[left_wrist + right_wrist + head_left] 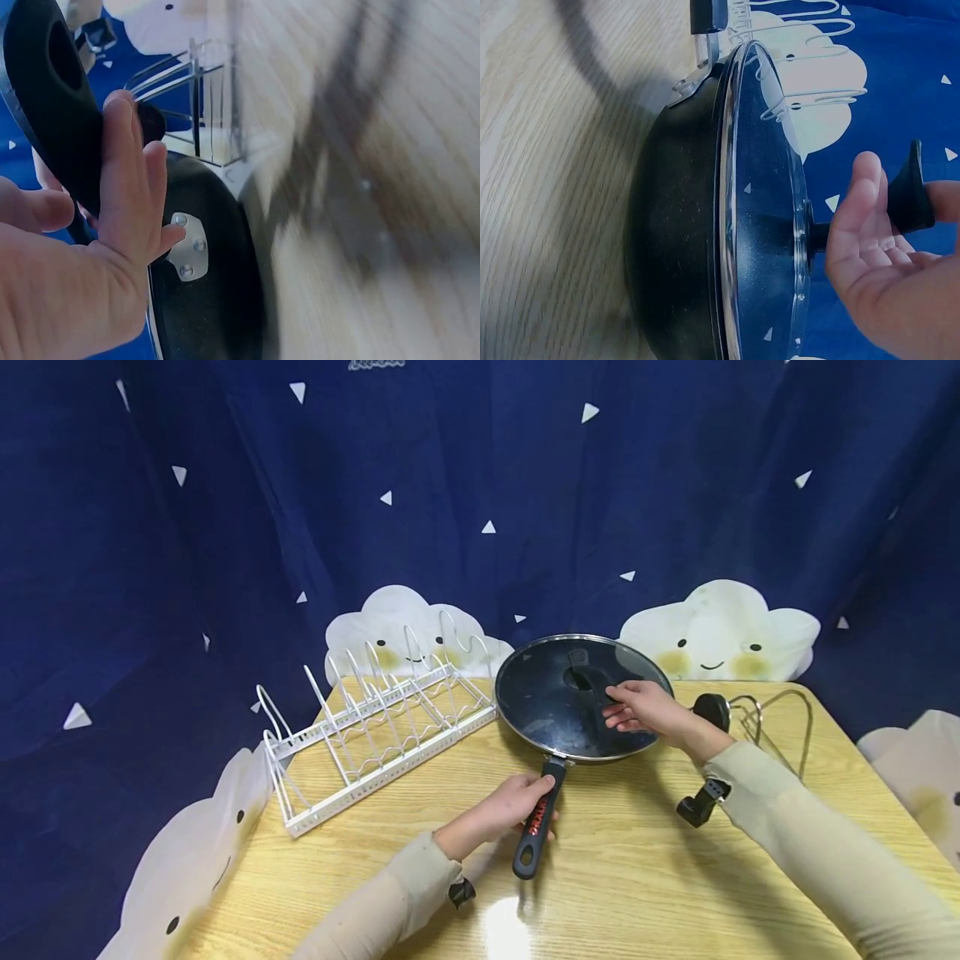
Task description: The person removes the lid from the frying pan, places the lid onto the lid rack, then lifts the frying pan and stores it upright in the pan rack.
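Note:
A black frying pan (675, 225) with a glass lid (555, 718) on it sits on the wooden table. My left hand (517, 802) grips the pan's long black handle (534, 827), thumb on top and fingers beneath. In the left wrist view the handle's holed end rises beside the fingers. Over the lid, my right hand (641, 706) has its fingers curled round the black lid knob (911, 191). The right wrist view shows the lid's metal rim lying along the pan's edge; the hand partly hides the knob.
A white wire rack (375, 735) with upright dividers stands left of the pan. On the right is a metal wire stand (780, 735), with a dark round piece (712, 710) beside it. Behind the table hangs a blue curtain (480, 485) with white clouds and triangles.

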A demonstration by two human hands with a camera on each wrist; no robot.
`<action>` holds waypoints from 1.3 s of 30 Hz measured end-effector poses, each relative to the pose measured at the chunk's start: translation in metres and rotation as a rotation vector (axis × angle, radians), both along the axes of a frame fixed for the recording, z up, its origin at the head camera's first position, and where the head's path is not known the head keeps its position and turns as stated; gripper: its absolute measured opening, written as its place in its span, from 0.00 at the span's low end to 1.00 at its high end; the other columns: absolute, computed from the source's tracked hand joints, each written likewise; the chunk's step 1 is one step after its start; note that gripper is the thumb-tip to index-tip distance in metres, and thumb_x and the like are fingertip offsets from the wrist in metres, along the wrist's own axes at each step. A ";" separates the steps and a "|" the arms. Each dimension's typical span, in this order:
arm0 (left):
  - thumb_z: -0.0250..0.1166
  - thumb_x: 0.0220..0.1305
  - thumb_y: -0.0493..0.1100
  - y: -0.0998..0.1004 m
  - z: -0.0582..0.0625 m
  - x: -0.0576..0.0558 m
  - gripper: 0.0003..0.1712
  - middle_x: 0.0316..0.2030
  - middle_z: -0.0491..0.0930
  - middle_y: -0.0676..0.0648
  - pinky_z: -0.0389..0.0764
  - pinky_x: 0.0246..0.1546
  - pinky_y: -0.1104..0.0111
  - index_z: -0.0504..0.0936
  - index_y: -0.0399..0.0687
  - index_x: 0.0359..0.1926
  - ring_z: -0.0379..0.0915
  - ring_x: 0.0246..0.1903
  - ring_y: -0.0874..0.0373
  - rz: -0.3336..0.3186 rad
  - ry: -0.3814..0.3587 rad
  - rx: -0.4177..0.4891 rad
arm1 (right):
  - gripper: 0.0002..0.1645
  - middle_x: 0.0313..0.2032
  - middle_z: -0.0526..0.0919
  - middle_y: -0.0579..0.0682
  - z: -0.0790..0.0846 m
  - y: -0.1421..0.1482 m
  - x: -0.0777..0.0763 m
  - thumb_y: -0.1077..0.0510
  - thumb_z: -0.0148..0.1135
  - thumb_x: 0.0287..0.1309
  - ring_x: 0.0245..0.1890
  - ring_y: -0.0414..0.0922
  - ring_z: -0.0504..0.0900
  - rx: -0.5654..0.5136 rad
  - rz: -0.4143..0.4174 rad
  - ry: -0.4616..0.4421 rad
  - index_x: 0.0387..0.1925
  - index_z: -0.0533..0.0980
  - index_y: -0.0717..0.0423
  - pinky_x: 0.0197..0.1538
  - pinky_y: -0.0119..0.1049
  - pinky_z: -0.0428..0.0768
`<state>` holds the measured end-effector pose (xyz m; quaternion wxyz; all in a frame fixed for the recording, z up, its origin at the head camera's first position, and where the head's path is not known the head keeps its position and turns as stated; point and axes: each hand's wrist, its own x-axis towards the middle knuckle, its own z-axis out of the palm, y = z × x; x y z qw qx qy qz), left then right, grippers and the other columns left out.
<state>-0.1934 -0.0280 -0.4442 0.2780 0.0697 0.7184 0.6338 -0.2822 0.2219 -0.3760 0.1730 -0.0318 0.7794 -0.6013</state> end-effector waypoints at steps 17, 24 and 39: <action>0.48 0.73 0.51 0.007 -0.004 0.007 0.18 0.30 0.81 0.34 0.79 0.18 0.65 0.61 0.43 0.53 0.78 0.18 0.53 -0.036 -0.135 0.097 | 0.25 0.31 0.82 0.54 -0.007 -0.005 -0.016 0.56 0.39 0.72 0.30 0.42 0.83 -0.326 -0.015 -0.232 0.61 0.54 0.71 0.39 0.30 0.82; 0.49 0.72 0.50 0.012 -0.007 0.009 0.17 0.24 0.79 0.42 0.76 0.14 0.71 0.60 0.44 0.51 0.75 0.15 0.56 0.026 -0.159 0.146 | 0.28 0.35 0.83 0.57 -0.006 -0.009 -0.024 0.61 0.34 0.70 0.34 0.45 0.84 -0.527 -0.016 -0.311 0.64 0.46 0.75 0.43 0.31 0.81; 0.52 0.70 0.48 0.017 -0.011 0.014 0.13 0.20 0.72 0.46 0.71 0.08 0.73 0.65 0.42 0.45 0.67 0.09 0.60 0.133 -0.078 0.148 | 0.24 0.39 0.78 0.58 -0.001 -0.019 -0.033 0.67 0.30 0.59 0.33 0.45 0.80 -0.685 -0.089 -0.415 0.58 0.52 0.71 0.37 0.31 0.81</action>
